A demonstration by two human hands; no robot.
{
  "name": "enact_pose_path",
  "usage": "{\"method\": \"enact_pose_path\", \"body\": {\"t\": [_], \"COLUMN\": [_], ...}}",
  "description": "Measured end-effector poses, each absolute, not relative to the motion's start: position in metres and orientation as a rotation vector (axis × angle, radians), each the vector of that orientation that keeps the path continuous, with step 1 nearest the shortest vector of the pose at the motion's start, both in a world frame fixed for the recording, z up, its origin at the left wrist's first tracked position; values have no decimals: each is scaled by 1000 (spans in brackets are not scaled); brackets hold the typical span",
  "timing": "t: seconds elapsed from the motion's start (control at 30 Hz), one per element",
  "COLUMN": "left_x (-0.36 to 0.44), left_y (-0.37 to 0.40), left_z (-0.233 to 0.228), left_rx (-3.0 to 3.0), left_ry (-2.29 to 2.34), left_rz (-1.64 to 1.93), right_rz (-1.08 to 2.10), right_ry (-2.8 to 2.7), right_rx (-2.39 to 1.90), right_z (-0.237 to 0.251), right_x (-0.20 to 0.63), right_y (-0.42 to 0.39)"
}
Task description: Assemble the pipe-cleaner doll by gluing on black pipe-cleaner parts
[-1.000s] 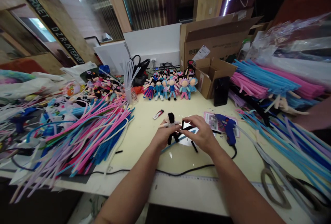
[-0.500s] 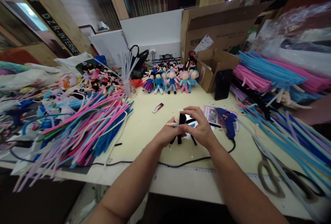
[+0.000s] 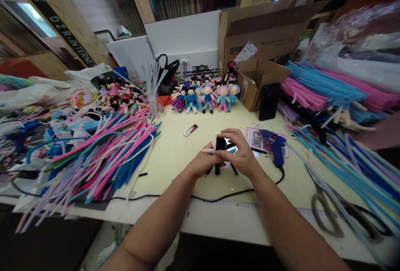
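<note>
Left hand (image 3: 202,163) curled, fingers pinching a little black doll (image 3: 219,146) near the middle of the table (image 3: 175,150). Right hand (image 3: 240,154) bent over the top of the doll, fingertips pressed on it, so both hands meet around it. Doll held just above the table, black legs hanging down, a pale arm sticking out to the left.

Blue glue gun (image 3: 275,146) lying just right of the hands. Row of finished dolls (image 3: 204,96) along the far edge. Heap of pink and blue fuzzy sticks (image 3: 103,158) by the left edge. Scissors (image 3: 337,217) near the right front corner. Brown box (image 3: 262,33) at the far edge, label too small to read. Black strip (image 3: 59,25) top left with white letters "DZR-INTERNET".
</note>
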State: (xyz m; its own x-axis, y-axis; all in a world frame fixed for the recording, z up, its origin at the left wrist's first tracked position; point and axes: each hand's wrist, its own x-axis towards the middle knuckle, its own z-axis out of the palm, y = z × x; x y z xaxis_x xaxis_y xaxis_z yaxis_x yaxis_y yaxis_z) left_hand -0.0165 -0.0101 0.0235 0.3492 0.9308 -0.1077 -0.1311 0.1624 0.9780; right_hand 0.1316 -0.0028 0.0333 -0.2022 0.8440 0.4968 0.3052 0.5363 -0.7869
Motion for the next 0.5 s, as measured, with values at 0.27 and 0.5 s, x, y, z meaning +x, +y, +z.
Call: {"method": "enact_pose_path", "body": {"t": [0.27, 0.5], "left_x": [-19, -18], "left_y": [-11, -10], "left_z": [25, 24], "left_rx": [1184, 1145], "left_ry": [897, 892], "left_rz": [908, 909], "right_rz": [713, 714], "right_ry": [-1763, -1762], "right_rx": [-954, -928], "right_z": [31, 29], "right_x": [133, 131], "right_y": [-2, -1]}}
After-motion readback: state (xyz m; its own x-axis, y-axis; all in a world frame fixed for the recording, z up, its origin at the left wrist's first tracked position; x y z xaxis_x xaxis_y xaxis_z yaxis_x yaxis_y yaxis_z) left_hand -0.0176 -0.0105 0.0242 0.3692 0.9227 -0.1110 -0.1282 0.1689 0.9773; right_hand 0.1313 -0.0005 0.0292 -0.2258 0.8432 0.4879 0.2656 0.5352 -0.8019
